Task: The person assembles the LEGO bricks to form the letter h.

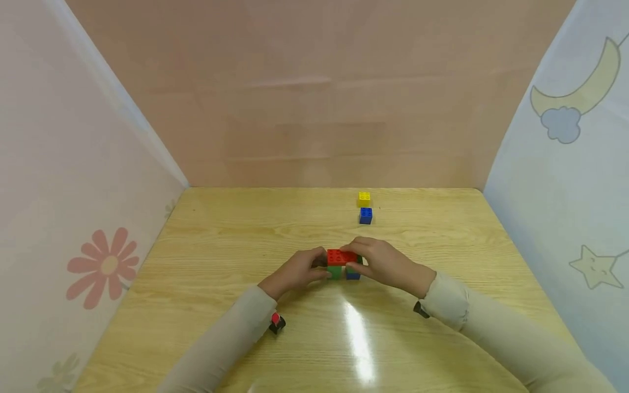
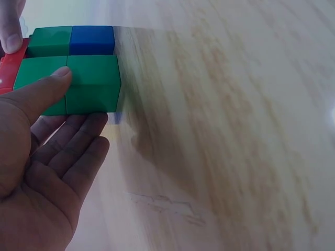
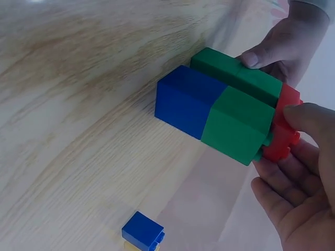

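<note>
A red brick [image 1: 336,256] with studs on top bridges two short columns. The left column is two stacked green bricks [image 2: 93,83]. In the right one, a green brick [image 3: 238,125] sits on a blue brick [image 3: 186,102]; some of that green brick's studs show beside the red brick. My left hand [image 1: 301,268] pinches the green column, its thumb [image 2: 62,73] on the near face and its fingers behind. With thumb and fingers, my right hand [image 1: 385,262] grips the red brick's right end and partly covers it in the head view.
Behind the structure, a small blue brick [image 1: 366,215] stands on the wooden table [image 1: 236,229], with a yellow brick [image 1: 364,198] farther back near the table's rear edge. A pinkish panel [image 1: 314,109] rises behind the table, and patterned sheets flank both sides.
</note>
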A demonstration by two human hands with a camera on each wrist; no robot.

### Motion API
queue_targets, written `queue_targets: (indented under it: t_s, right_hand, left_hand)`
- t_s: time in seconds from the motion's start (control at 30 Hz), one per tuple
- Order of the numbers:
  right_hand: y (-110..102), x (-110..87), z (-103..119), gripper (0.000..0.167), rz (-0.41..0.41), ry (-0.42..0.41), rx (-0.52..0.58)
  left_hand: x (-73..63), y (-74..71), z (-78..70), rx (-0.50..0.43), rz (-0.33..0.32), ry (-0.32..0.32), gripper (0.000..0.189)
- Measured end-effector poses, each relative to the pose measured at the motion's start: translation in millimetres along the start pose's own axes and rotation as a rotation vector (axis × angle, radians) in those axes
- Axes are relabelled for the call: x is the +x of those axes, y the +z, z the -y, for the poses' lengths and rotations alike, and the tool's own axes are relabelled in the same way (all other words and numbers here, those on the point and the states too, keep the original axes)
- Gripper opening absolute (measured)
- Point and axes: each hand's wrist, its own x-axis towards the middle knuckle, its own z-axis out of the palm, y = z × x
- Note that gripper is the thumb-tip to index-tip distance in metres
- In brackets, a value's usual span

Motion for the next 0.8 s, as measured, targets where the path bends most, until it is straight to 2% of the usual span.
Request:
queue_targets:
  t_s: [0.57, 0.8]
  right_hand:
    - [0.5, 0.7, -2.1, 0.034, -0.013, 0.049, 0.029]
    - [0.8, 0.3, -5.7, 0.037, -0.015, 0.054, 0.111]
  left_hand:
    - [1.0, 0.6, 2.0, -0.012, 0.0, -0.005, 0.025]
    - [1.2, 0.6, 3.4, -0.017, 0.006, 0.004, 0.025]
